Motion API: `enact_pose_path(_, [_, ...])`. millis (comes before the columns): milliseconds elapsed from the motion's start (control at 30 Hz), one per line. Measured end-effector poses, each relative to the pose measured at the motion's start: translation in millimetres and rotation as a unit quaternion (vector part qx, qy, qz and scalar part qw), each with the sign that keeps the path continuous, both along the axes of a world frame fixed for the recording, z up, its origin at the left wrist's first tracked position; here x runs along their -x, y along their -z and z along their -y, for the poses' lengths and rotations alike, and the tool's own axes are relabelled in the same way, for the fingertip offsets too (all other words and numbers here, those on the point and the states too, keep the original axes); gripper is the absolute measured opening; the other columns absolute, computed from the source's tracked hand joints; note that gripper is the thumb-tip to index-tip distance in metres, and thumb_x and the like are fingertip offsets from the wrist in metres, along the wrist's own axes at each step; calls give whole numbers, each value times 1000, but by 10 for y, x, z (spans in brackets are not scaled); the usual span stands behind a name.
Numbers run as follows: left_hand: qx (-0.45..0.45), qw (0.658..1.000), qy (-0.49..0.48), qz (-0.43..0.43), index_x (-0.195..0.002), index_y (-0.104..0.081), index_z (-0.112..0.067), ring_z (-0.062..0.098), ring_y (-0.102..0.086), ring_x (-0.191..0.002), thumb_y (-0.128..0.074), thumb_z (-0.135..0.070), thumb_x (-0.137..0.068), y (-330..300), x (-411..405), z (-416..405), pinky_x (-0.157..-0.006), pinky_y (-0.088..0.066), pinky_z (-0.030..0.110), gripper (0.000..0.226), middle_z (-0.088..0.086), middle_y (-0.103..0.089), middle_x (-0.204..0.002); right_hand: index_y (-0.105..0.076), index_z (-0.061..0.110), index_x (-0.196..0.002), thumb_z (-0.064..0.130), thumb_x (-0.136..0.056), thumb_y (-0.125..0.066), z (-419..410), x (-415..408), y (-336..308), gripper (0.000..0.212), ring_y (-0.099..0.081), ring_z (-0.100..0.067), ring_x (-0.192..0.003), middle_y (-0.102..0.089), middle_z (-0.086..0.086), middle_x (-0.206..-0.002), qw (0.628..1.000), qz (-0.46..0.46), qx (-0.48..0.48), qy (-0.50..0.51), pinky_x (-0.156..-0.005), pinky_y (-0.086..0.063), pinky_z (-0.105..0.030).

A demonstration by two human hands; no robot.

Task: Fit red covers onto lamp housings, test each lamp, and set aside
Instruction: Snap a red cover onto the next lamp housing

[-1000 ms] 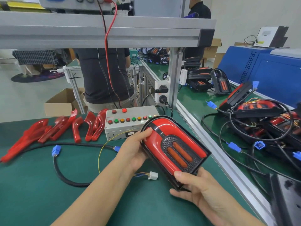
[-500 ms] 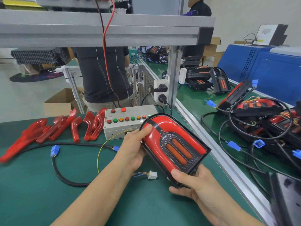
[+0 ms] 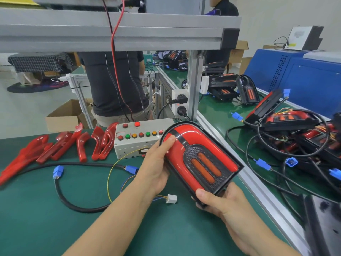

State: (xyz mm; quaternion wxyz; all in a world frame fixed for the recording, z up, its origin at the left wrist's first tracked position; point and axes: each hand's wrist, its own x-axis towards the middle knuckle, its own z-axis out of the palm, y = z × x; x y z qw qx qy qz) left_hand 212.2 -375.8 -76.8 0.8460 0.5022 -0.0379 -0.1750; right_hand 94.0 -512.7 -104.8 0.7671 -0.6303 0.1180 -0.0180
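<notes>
Gripping the lamp [image 3: 201, 159] as before (unmoved above the mat), left hand [image 3: 156, 167] and right hand [image 3: 221, 202] clasp opposite ends.

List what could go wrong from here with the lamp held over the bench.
1. The lamp is held above the mat by a left hand at its rounded end and a right hand at its square corner; a slip could drop it.
2. The white connector and its wires lie right under the lamp, so setting it down there might pinch them.
3. The test box sits close behind; a swing could knock its buttons.
</notes>
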Motion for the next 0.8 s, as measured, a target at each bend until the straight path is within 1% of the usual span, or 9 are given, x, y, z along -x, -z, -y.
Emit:
enact_pose_path(33, [17, 1000, 18, 3, -106, -68, -14, 18, -70, -84, -71, -28, -75, -14, 19, 0, -72, -59, 35, 34, 6, -74, -97, -62, 18, -117, 21, -56, -82, 16, 3, -5, 65, -71, -24, -97, -75, -2, -105, 1000, 4, -4, -6, -81, -59, -41])
enact_pose_path(133, [27, 998, 39, 31, -113, -63, -10, 20, -69, -87, -72, -18, -70, -26, 64, 9, -82, -58, 38, 45, 9, -72, -102, -62, 13, -118, 14, -58, -81, 58, 13, 24, 63, -70, -27, -98, -74, -8, -107, 999, 3, -43, -17, -74, -59, -34])
enact_pose_path(300, [-13, 995, 16, 102, -114, -61, -5, 23, -68, -91, -73, -13, -68, -7, 96, 17, -78, -57, 33, 48, 15, -70, -105, -60, 8, -121, 10, -60, -80, 50, 37, 79, 65, -67, -26, -91, -72, -13, -105, 998, 11, -60, -6, -69, -58, -32])
enact_pose_path(400, [-21, 993, -13, 113, -106, -65, -6, 21, -68, -81, -77, -10, -64, 1, 85, 22, -67, -57, 29, 44, 12, -72, -93, -62, 9, -116, 14, -55, -82, 0, 30, 64, 65, -67, -26, -84, -73, -13, -98, 999, 24, -39, 15, -65, -57, -31])
enact_pose_path(533, [-23, 994, -20, 103, -109, -66, -4, 21, -66, -79, -73, -9, -63, 22, 53, -1, -68, -56, 29, 46, 12, -70, -92, -64, 15, -111, 0, -68, -80, -71, 22, 108, 49, -69, -20, -77, -74, -10, -94, 999, 20, -10, 45, -65, -58, -32])
enact_pose_path(600, [-8, 995, 10, 98, -112, -66, -7, 21, -67, -83, -72, -10, -66, 23, 46, -29, -73, -57, 32, 46, 12, -70, -96, -62, 21, -117, 9, -68, -83, -57, 21, 89, 55, -70, -12, -83, -75, -1, -99, 999, 24, 22, 35, -73, -58, -31])
enact_pose_path(700, [32, 996, 31, 74, -103, -71, -15, 18, -68, -79, -74, -7, -64, 18, 24, -72, -72, -58, 32, 40, 8, -72, -94, -63, 27, -120, 42, -58, -82, 83, 11, -43, 66, -68, -8, -104, -73, 10, -110, 999, 11, 52, -3, -95, -52, -36])
enact_pose_path(767, [67, 997, 28, 41, -98, -72, -16, 19, -70, -75, -71, -12, -63, 9, -4, -102, -66, -59, 31, 35, 7, -73, -91, -63, 26, -120, 56, -60, -79, 240, -31, -158, 69, -67, -13, -107, -72, 7, -114, 998, 6, 57, 5, -98, -48, -41])
enact_pose_path(800, [77, 996, 31, 31, -100, -71, -15, 20, -71, -75, -68, -13, -64, 10, -10, -113, -64, -58, 31, 35, 9, -73, -91, -61, 25, -122, 58, -62, -77, 311, -60, -214, 71, -66, -13, -107, -71, 4, -117, 998, 14, 57, 13, -95, -49, -38])
